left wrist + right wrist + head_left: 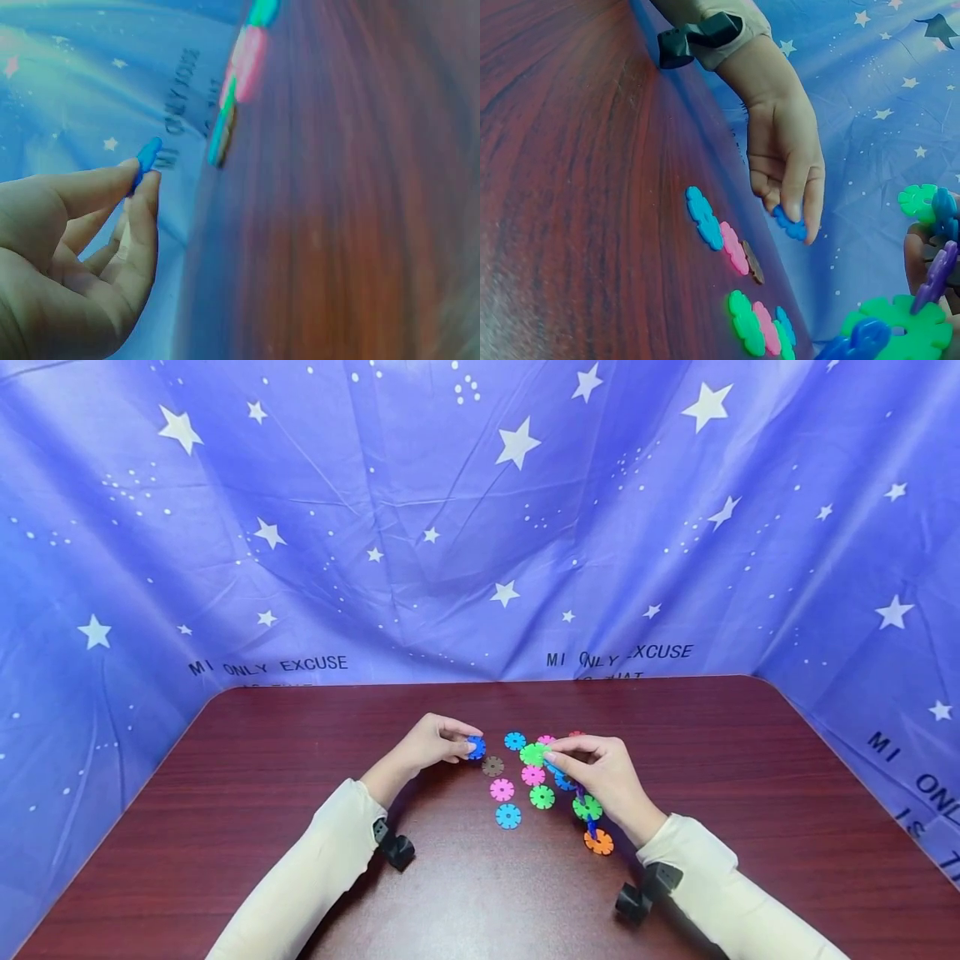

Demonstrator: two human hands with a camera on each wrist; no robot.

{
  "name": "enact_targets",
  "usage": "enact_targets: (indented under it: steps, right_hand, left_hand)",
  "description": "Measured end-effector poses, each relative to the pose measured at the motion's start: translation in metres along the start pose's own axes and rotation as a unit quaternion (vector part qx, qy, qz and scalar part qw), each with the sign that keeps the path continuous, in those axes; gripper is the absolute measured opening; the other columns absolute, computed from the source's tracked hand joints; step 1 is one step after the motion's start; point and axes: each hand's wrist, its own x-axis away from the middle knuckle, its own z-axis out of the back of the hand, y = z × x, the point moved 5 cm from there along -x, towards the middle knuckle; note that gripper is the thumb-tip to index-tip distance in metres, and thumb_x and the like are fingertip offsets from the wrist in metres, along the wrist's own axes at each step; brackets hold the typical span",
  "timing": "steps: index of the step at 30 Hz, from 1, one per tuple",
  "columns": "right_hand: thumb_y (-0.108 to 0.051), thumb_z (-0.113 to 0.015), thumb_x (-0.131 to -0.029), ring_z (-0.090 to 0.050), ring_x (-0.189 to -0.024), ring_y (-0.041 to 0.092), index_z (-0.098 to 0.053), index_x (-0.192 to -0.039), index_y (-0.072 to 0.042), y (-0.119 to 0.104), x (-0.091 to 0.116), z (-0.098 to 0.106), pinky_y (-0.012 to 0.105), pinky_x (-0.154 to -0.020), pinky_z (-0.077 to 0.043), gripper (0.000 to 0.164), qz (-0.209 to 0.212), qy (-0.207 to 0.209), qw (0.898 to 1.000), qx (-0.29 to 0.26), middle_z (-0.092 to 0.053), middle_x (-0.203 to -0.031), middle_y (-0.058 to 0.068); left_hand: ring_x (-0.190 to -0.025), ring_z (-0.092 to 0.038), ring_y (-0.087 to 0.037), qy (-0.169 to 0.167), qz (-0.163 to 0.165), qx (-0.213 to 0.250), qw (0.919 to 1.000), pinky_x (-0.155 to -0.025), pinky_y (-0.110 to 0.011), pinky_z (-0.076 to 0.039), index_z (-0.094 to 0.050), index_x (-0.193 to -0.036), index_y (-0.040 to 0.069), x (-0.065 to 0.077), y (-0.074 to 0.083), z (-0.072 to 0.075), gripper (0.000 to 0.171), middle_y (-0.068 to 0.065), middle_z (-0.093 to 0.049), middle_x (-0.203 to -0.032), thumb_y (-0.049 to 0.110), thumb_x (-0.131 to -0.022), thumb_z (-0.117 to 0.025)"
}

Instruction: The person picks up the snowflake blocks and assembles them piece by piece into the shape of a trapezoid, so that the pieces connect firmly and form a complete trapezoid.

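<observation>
My left hand (431,747) pinches a dark blue notched plastic disc (476,747) between thumb and fingers, raised over the table. In the left wrist view that blue disc (147,161) is seen nearly edge-on at the fingertips. To the right, my right hand (611,781) grips a chain of interlocked notched discs near its upper end, by a green disc (533,754). Below the hand the chain runs down through purple, green and blue discs to an orange disc (598,842). A purple disc (934,277) slots into a larger-looking green one in the right wrist view. The fingers partly hide the chain.
Between the hands, loose discs lie flat on the dark red wooden table (225,827): a brown one (492,767), a pink one (502,790), a light blue one (507,816), a green one (542,797) and several others. A starry blue cloth (450,527) hangs behind.
</observation>
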Motion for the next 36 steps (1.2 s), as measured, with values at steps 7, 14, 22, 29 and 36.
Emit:
enact_targets:
  steps: [7, 14, 22, 29, 36]
  right_hand:
    - [-0.004, -0.073, -0.081, -0.049, -0.058, 0.005, -0.074, -0.091, 0.001, -0.001, -0.001, 0.0, 0.02, -0.05, -0.042, 0.012, 0.001, -0.004, 1.0, 0.011, -0.07, -0.077, -0.004]
    - [-0.005, -0.073, -0.08, -0.062, -0.072, 0.007, -0.075, -0.089, 0.0, -0.003, 0.0, -0.002, 0.02, -0.057, -0.049, 0.01, 0.025, -0.013, 0.999, 0.02, -0.072, -0.088, 0.009]
    - [-0.007, -0.073, -0.081, -0.065, -0.077, 0.01, -0.075, -0.089, -0.002, 0.0, -0.001, -0.002, 0.024, -0.063, -0.054, 0.01, 0.036, -0.016, 0.999, 0.027, -0.072, -0.089, 0.007]
    - [-0.006, -0.073, -0.081, -0.063, -0.069, 0.01, -0.074, -0.091, 0.0, 0.001, -0.002, -0.003, 0.025, -0.06, -0.053, 0.011, 0.04, -0.026, 0.999, 0.026, -0.072, -0.086, 0.006]
    - [-0.001, -0.073, -0.08, -0.062, -0.067, 0.008, -0.074, -0.09, 0.0, 0.0, -0.002, -0.005, 0.023, -0.058, -0.053, 0.011, 0.043, -0.028, 0.998, 0.021, -0.071, -0.084, 0.011]
  left_hand:
    - [-0.068, -0.066, -0.01, 0.002, 0.023, 0.115, 0.9931, -0.064, -0.027, -0.054, -0.062, -0.117, -0.007, 0.017, 0.015, -0.011, 0.033, -0.006, -0.072, -0.085, 0.001, -0.085, -0.065]
    - [-0.063, -0.064, -0.009, 0.017, 0.025, 0.171, 0.9849, -0.065, -0.027, -0.055, -0.061, -0.116, -0.009, 0.028, 0.029, -0.023, 0.034, -0.002, -0.07, -0.077, 0.0, -0.084, -0.066]
    - [-0.062, -0.064, -0.009, 0.026, 0.027, 0.238, 0.9706, -0.064, -0.026, -0.056, -0.059, -0.115, -0.012, 0.036, 0.041, -0.035, 0.033, 0.001, -0.068, -0.073, 0.0, -0.085, -0.064]
    - [-0.06, -0.063, -0.006, 0.003, 0.034, 0.246, 0.9686, -0.063, -0.023, -0.056, -0.057, -0.119, -0.014, 0.037, 0.045, -0.041, 0.037, 0.001, -0.067, -0.069, 0.003, -0.087, -0.064]
    - [-0.058, -0.061, -0.006, 0.003, 0.038, 0.241, 0.9697, -0.066, -0.025, -0.056, -0.059, -0.117, -0.012, 0.037, 0.047, -0.045, 0.034, 0.002, -0.066, -0.067, 0.0, -0.086, -0.063]
